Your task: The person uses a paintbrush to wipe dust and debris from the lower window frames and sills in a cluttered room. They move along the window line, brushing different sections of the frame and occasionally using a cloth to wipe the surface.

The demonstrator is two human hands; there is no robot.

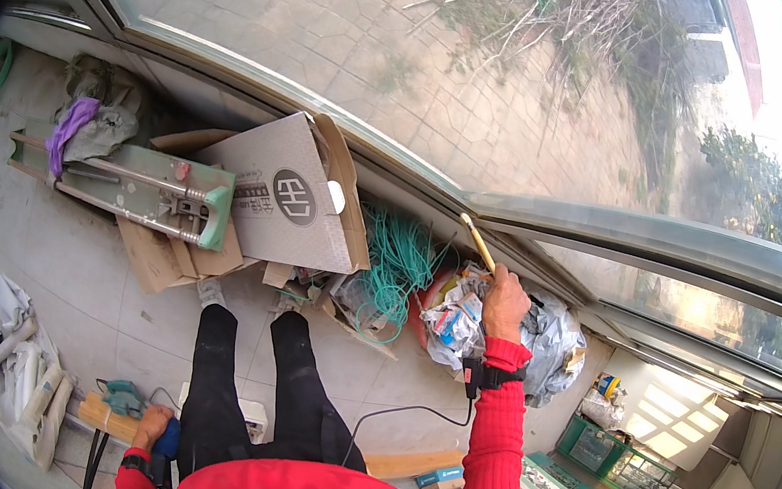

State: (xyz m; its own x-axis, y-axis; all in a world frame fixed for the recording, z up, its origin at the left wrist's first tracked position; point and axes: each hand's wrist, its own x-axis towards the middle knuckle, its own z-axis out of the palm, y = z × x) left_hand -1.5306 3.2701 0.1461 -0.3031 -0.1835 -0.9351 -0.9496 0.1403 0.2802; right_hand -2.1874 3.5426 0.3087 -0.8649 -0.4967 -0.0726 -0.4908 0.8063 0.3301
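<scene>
A slim brush or tool with a wooden handle (481, 247) and a pale tip is gripped in my right hand (506, 303), raised by the window frame's lower edge. My left hand (153, 427) is low beside my left leg, next to a wooden board (120, 424) and a teal power tool (124, 398); something blue lies just right of it. Whether its fingers grip anything is not clear. Below my right hand is a red tub (424, 310) filled with crumpled paper and packaging.
A manual tile cutter (119, 185) and a large cardboard box (285, 191) lie along the window wall. Tangled green cord (400, 261) and a grey plastic bag (551, 352) are nearby. Rolled white material (31, 396) stands at left, green metal frames (615, 468) at right.
</scene>
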